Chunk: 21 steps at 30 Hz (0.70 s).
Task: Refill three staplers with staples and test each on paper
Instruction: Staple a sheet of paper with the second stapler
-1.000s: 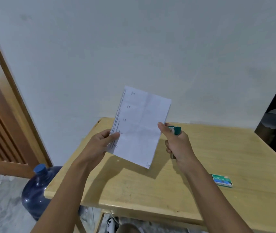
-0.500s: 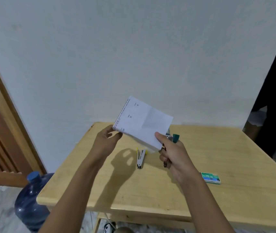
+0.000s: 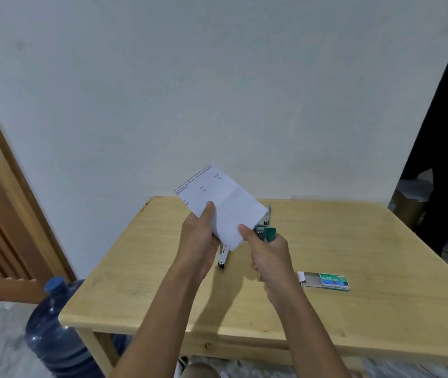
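Observation:
A folded white sheet of paper (image 3: 225, 203) is held above the wooden table (image 3: 353, 255). My left hand (image 3: 199, 236) grips its lower left part, thumb on top. My right hand (image 3: 268, 255) grips a green-tipped stapler (image 3: 268, 233), its thumb pressing on the paper's lower right corner. A second stapler (image 3: 222, 257) lies on the table below the paper, partly hidden by my left hand. Behind the paper's right edge a metal part of another stapler (image 3: 268, 215) sticks up. A green staple box (image 3: 326, 280) lies slid open to the right.
The table stands against a white wall. A blue water jug (image 3: 54, 331) is on the floor at the table's left corner. A wooden door frame (image 3: 13, 192) is at the left, and a dark shape (image 3: 446, 132) at the right.
Both hands have lowered the paper toward the table and tilted it flatter. My left hand slid from the paper's left edge to its lower part, closer to my right hand.

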### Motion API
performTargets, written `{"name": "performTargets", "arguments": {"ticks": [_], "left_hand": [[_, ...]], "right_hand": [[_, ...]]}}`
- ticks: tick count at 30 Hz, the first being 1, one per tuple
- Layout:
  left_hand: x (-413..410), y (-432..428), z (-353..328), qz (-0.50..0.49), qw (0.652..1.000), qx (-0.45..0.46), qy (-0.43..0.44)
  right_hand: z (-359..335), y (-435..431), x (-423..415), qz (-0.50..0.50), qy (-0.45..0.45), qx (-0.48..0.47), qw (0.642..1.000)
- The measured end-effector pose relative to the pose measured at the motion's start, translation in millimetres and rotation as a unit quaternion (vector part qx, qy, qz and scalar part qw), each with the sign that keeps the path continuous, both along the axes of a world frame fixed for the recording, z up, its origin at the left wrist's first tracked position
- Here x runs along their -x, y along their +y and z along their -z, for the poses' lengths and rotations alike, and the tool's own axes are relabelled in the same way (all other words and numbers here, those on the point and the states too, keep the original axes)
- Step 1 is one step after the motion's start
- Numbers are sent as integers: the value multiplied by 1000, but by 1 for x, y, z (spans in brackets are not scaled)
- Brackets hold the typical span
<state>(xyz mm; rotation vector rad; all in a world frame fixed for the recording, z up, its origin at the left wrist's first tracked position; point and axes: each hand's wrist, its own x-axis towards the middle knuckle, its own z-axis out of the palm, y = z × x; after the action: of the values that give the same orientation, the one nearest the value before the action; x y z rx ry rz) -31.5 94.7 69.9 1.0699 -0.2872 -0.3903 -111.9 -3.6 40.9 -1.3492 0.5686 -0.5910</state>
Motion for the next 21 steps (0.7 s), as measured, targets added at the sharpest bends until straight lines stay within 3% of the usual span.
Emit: {"name": "performTargets", "arguments": {"ticks": [3, 9, 21], "left_hand": [[-2, 8, 0, 13, 999, -19, -27], [-6, 21, 3, 89, 991, -74, -71], [-16, 25, 12, 75, 986, -133, -67]], "right_hand": [[3, -9, 5, 45, -29, -2, 999], [2, -25, 13, -11, -32, 3, 999], [13, -25, 7, 3, -15, 26, 1000]]}}
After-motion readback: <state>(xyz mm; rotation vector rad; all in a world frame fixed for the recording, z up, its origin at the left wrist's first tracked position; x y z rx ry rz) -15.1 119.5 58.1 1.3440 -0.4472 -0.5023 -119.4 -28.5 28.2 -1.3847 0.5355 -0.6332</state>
